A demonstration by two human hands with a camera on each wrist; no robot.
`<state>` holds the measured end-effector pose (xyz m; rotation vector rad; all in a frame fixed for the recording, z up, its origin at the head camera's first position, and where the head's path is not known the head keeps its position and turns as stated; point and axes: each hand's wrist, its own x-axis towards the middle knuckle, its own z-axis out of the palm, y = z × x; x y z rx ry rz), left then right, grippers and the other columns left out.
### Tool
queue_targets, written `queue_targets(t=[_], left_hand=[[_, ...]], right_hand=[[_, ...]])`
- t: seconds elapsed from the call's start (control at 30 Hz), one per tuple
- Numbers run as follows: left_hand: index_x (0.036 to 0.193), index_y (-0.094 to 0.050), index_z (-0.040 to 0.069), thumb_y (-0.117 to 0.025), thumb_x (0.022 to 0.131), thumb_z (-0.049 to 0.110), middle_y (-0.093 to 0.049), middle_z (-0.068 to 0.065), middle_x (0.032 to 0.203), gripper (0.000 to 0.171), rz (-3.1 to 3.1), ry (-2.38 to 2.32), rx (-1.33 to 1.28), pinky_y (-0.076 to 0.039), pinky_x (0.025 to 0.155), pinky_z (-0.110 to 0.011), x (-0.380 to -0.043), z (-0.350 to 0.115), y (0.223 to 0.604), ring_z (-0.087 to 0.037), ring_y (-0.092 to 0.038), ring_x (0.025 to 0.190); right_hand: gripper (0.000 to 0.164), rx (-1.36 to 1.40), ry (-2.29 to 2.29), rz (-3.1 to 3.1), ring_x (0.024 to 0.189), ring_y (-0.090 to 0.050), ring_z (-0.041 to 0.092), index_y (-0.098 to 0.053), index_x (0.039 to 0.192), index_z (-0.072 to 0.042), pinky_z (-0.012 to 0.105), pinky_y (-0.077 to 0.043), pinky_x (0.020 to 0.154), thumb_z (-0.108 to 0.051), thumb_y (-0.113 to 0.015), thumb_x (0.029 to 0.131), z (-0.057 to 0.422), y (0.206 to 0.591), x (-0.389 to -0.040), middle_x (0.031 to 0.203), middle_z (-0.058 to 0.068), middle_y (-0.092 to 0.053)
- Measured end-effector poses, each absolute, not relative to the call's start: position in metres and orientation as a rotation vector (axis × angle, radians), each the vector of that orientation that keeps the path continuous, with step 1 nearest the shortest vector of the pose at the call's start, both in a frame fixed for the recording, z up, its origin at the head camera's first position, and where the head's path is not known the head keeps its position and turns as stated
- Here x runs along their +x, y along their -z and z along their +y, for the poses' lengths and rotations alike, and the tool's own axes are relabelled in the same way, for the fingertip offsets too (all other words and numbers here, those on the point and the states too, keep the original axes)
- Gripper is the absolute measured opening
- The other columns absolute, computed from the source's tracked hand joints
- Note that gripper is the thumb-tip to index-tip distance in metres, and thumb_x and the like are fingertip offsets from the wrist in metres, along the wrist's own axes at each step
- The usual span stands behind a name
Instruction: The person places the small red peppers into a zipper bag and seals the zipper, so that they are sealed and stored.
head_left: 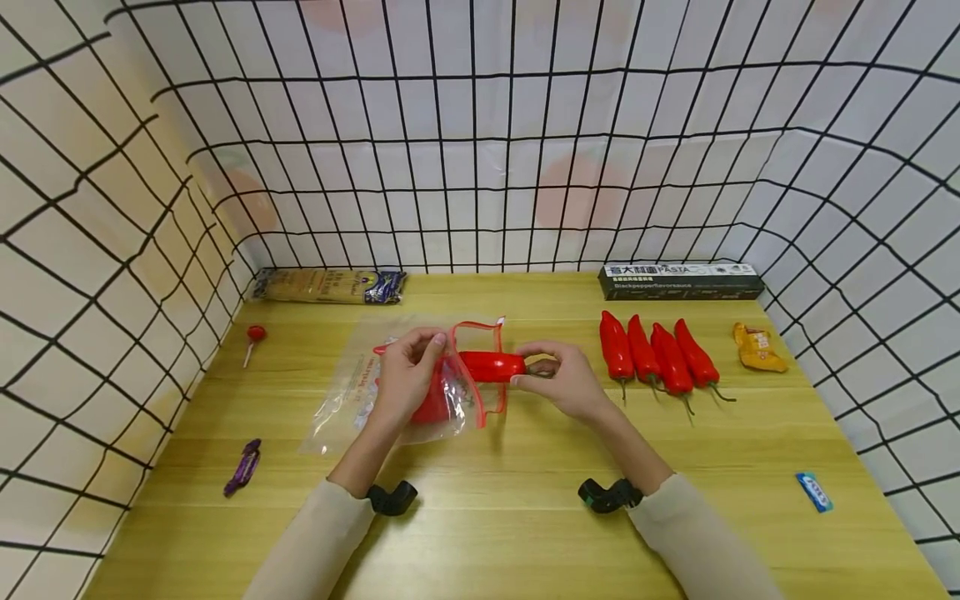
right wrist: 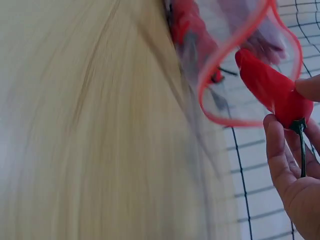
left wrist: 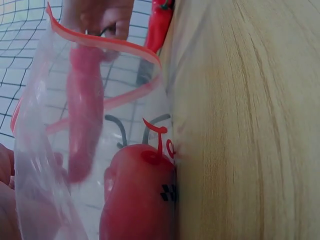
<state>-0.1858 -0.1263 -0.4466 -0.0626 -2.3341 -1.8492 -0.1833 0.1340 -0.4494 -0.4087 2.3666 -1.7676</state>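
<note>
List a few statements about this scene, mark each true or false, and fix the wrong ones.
1. The right hand holds a shiny red chili pepper by its stem end. True.
2. The left hand grips a black cardboard pasta box. False: it holds a clear plastic bag with a red rim.
3. Four loose red chili peppers lie right of the right hand. True.
4. The bag is empty. False: red peppers are inside.
5. A round red lollipop lies at the table's left side. True.

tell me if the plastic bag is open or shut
Open: the plastic bag has its red rim spread in a loop, and the right hand holds a red pepper partway through.
</note>
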Motion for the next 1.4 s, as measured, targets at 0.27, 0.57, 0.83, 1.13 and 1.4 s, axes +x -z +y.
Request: queue_targets(t=[0.27, 0.57, 0.83, 1.13, 1.4], left_hand=[[0.103, -0.071, 0.018, -0.061, 0.095, 0.035, -0.074, -0.001, 0.098, 0.022, -2.315, 1.891, -0.061, -0.055, 0.079, -0.022, -0.183, -0.123, 0.443, -0.014, -0.068, 0.091], [0.110, -0.068, 0.014, -0.060, 0.095, 0.037, -0.075, -0.002, 0.106, 0.028, -2.230, 2.060, -0.023, -0.054, 0.082, -0.020, -0.189, -0.122, 0.459, -0.014, -0.066, 0.094], [0.111, -0.068, 0.014, -0.060, 0.096, 0.035, -0.072, -0.005, 0.107, 0.028, -2.249, 2.089, 0.054, -0.054, 0.084, -0.023, -0.191, -0.124, 0.460, -0.016, -0.063, 0.093], [0.109, -0.068, 0.015, -0.061, 0.095, 0.037, -0.072, -0.005, 0.104, 0.028, -2.241, 2.088, 0.038, -0.055, 0.083, -0.023, -0.192, -0.125, 0.460, -0.017, -0.065, 0.095], [0.107, -0.070, 0.017, -0.063, 0.093, 0.041, -0.073, -0.002, 0.102, 0.028, -2.239, 1.972, -0.035, -0.055, 0.085, -0.022, -0.187, -0.122, 0.456, -0.016, -0.068, 0.094]], right_hand=[[0.042, -0.363, 1.830, 2.341, 0.103, -0.066, 0.028, -0.061, 0.118, -0.006, 0.030, -0.057, 0.083, -0.017, -0.079, 0.082, 0.098, 0.448, -0.187, 0.120, 0.012, -0.065], [0.052, -0.132, 1.855, 2.375, 0.094, -0.067, 0.023, -0.053, 0.127, -0.015, 0.032, -0.059, 0.077, -0.026, -0.078, 0.084, 0.087, 0.461, -0.192, 0.128, 0.003, -0.055], [0.049, -0.054, 2.030, 2.155, 0.116, -0.061, 0.034, -0.042, 0.136, -0.001, 0.045, -0.049, 0.100, -0.037, -0.047, 0.102, 0.113, 0.466, -0.180, 0.136, 0.018, -0.049], [0.050, -0.299, 2.108, 2.088, 0.137, -0.042, 0.037, -0.036, 0.141, -0.001, 0.048, -0.038, 0.110, -0.036, -0.034, 0.106, 0.124, 0.456, -0.159, 0.148, 0.025, -0.041], [0.057, -0.501, 1.980, 2.130, 0.144, -0.031, 0.033, -0.025, 0.153, -0.015, 0.051, -0.029, 0.115, -0.048, -0.021, 0.106, 0.109, 0.445, -0.148, 0.157, 0.017, -0.031]])
